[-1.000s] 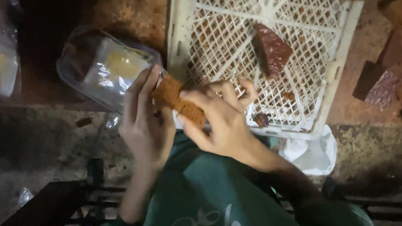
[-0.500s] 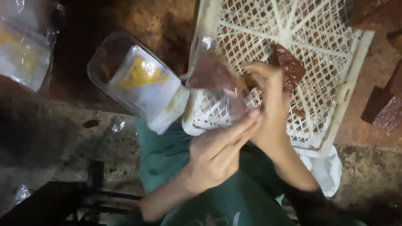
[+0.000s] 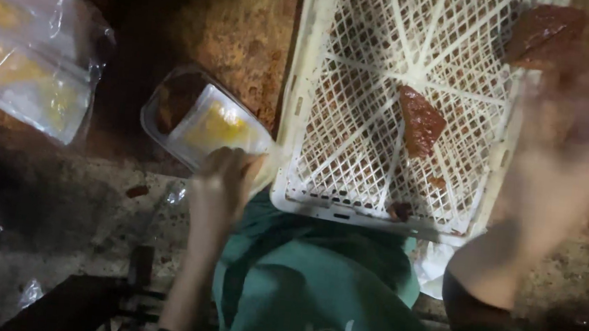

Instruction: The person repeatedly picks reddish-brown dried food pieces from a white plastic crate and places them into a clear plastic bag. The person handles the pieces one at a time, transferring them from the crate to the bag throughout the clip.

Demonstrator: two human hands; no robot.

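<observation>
Clear plastic packet [image 3: 204, 121] pinched in left hand [image 3: 224, 180] fingers, blurred right hand [image 3: 582, 137] grip unclear, near brown slab [image 3: 545, 35].

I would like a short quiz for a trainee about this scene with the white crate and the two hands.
1. True or false: the left hand touches the clear plastic packet.
2. What lies inside the white lattice crate? A) a reddish-brown slab B) a metal spoon C) a green bottle
3. Fill in: the blurred right hand is at the crate's ____ side in the picture, near a second brown slab.

Key
1. True; it holds the packet's near end.
2. A.
3. Right. Blur hides whether the hand grips that slab.
</observation>
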